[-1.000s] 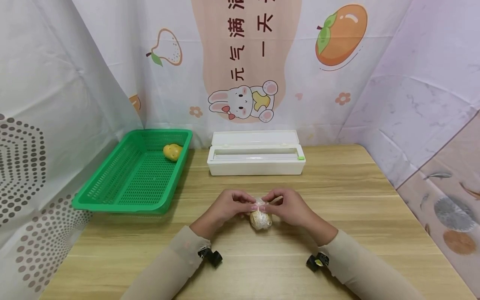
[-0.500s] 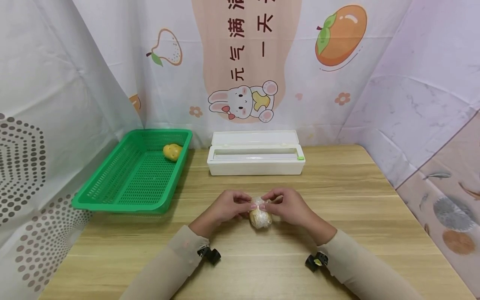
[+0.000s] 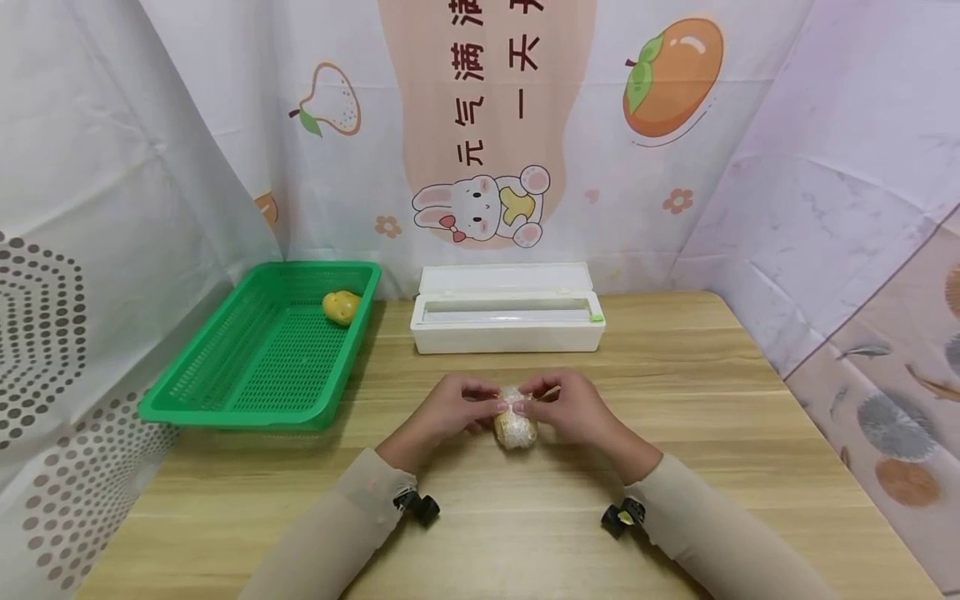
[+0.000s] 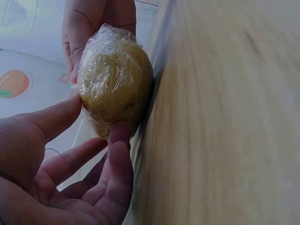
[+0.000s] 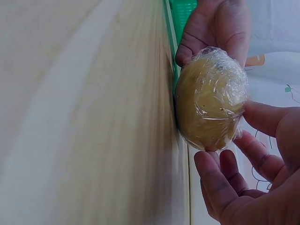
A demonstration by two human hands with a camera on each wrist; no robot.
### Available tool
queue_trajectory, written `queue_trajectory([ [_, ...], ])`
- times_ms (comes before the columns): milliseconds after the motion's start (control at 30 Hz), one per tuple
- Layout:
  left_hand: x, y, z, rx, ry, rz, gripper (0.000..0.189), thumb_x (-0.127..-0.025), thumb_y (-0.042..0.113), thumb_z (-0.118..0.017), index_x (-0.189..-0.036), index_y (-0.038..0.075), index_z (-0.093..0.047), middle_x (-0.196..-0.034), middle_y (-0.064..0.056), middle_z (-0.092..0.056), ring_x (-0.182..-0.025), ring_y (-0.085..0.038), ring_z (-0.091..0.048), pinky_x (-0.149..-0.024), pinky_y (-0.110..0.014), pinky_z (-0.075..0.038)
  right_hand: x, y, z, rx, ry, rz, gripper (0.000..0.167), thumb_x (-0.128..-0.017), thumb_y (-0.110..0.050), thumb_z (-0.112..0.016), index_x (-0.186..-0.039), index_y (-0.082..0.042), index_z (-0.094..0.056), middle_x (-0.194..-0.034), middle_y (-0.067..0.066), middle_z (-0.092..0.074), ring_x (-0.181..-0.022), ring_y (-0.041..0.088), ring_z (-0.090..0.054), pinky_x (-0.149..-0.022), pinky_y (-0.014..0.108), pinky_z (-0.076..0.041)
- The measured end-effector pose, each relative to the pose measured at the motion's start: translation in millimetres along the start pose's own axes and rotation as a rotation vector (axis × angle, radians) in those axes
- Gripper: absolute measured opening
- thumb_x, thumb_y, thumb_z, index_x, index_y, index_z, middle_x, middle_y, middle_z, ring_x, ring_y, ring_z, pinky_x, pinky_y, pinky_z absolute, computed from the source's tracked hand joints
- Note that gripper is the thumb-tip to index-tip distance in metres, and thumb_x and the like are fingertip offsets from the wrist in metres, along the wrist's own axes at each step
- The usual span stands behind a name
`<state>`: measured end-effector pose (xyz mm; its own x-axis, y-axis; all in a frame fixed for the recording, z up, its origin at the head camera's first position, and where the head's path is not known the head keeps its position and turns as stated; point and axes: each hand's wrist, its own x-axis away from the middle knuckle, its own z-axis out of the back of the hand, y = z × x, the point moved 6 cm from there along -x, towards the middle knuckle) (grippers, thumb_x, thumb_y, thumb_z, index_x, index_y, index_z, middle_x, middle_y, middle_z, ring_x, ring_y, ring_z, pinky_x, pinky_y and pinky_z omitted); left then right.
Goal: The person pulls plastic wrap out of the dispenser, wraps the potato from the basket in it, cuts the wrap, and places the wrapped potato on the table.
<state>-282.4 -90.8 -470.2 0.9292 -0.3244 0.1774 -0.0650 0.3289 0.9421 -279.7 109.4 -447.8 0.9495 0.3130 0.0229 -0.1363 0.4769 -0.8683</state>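
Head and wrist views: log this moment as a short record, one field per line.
Held item: film-wrapped potato
Left grip: thumb and fingers on the potato's left side
Right grip: thumb and fingers on its right side
Left background: green basket, one potato inside
Centre background: white box, lid raised
Surface: wood-grain table

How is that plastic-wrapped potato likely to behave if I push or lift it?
The wrapped potato would probably roll or rock when pushed, given its rounded shape. It may feel slightly slippery, since shiny, crinkled film covers it. It's likely firm rather than floppy: no dent shows where the fingers touch it.
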Motion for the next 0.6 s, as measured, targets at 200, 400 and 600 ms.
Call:
queue_trajectory([
  [200,1.0,-1.7,0.0,0.000,-0.037,-0.011,0.050,-0.092,0.038,-0.079,-0.129,0.006,-0.070,-0.115,-0.012,-0.076,-0.087,-0.021,-0.076,-0.070,-0.037,-0.063,0.3,0.7,-0.8,-0.011,0.007,-0.019,0.025,-0.084,-0.032,-0.087,-0.105,-0.021,-0.078,-0.105,0.003,-0.071,-0.096,0.024,-0.069,-0.080,0.034,-0.059],
  [400,1.4,-4.3,-2.1,0.080,-0.071,0.063,0.053,-0.094,0.037,-0.077,-0.130,0.000,-0.066,-0.113,-0.014,-0.075,-0.087,-0.023,-0.077,-0.071,-0.038,-0.063,0.9,1.0,-0.2,-0.004,0.007,-0.008,0.027,-0.085,-0.032,-0.087,-0.107,-0.018,-0.078,-0.104,0.004,-0.072,-0.095,0.023,-0.070,-0.081,0.034,-0.059],
  [600,6.4,-5.4,-1.6,0.120,-0.106,0.134,0.039,-0.101,0.035,-0.069,-0.119,0.001,-0.071,-0.107,-0.012,-0.074,-0.081,-0.025,-0.077,-0.068,-0.035,-0.064,0.7,-3.1,-0.6,0.017,0.012,-0.002,0.026,-0.086,-0.031,-0.085,-0.107,-0.017,-0.077,-0.104,0.004,-0.071,-0.094,0.022,-0.069,-0.081,0.034,-0.058],
])
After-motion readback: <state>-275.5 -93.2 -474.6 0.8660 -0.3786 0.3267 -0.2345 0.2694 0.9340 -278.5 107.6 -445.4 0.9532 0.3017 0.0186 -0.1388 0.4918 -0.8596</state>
